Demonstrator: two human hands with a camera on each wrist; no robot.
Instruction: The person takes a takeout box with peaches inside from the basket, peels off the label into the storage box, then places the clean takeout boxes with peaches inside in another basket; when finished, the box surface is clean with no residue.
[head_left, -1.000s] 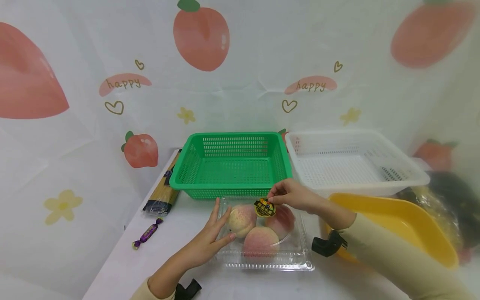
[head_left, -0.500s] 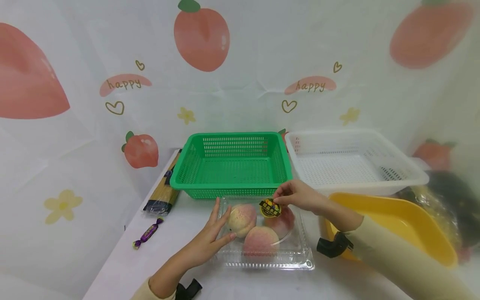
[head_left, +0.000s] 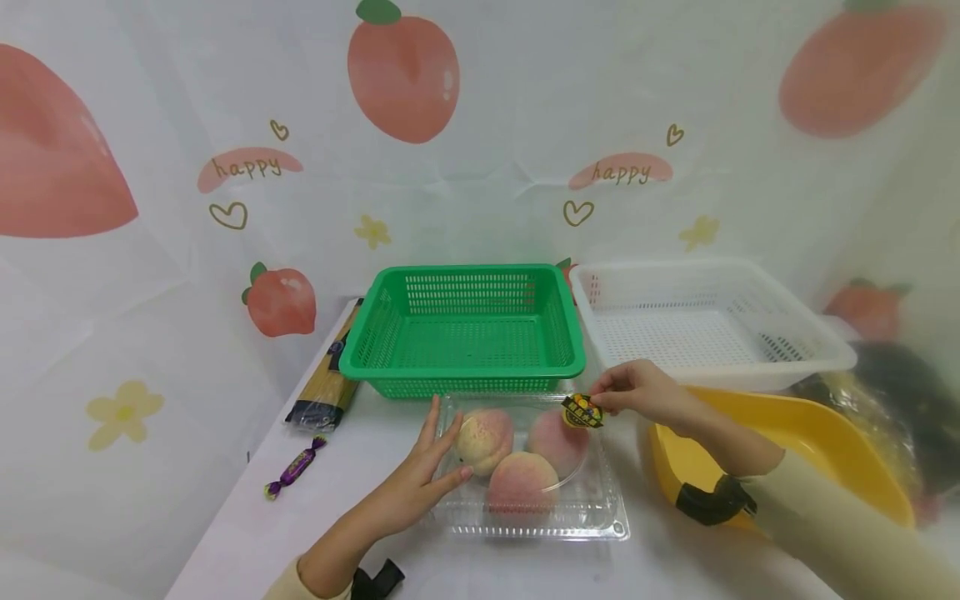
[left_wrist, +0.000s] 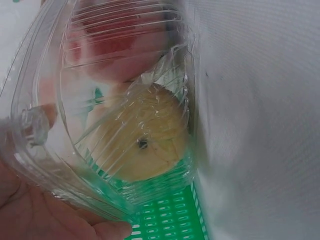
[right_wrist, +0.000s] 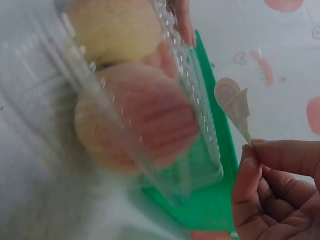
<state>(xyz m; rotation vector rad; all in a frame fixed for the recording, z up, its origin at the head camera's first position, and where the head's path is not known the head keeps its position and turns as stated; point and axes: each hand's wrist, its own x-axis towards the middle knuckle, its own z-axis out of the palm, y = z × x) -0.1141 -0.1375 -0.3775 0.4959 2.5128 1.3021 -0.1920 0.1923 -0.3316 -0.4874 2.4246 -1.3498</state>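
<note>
A clear plastic clamshell box (head_left: 540, 531) sits closed on the table in the head view, with three peaches (head_left: 523, 490) inside. My left hand (head_left: 412, 485) lies along its left side, fingers spread and straight, touching the lid. Over the box's far right corner, my right hand (head_left: 647, 397) pinches a black-and-gold fruit sticker (head_left: 582, 412) by its edge between thumb and forefinger. Seen from the right wrist, the sticker (right_wrist: 235, 102) is partly curled, its pale back showing, and stands apart from the lid. A pale yellow peach (left_wrist: 142, 135) shows through the box wall in the left wrist view.
Behind the box stands a green basket (head_left: 461, 372), and a white basket (head_left: 705, 369) is to its right. A yellow tray (head_left: 795, 442) lies under the right forearm. At left are a purple-wrapped candy (head_left: 296, 467) and a packet of noodles (head_left: 327, 387).
My right hand has moved to the right with the sticker, from above the middle of the lid to its far right corner. The left hand and the box have stayed put.
</note>
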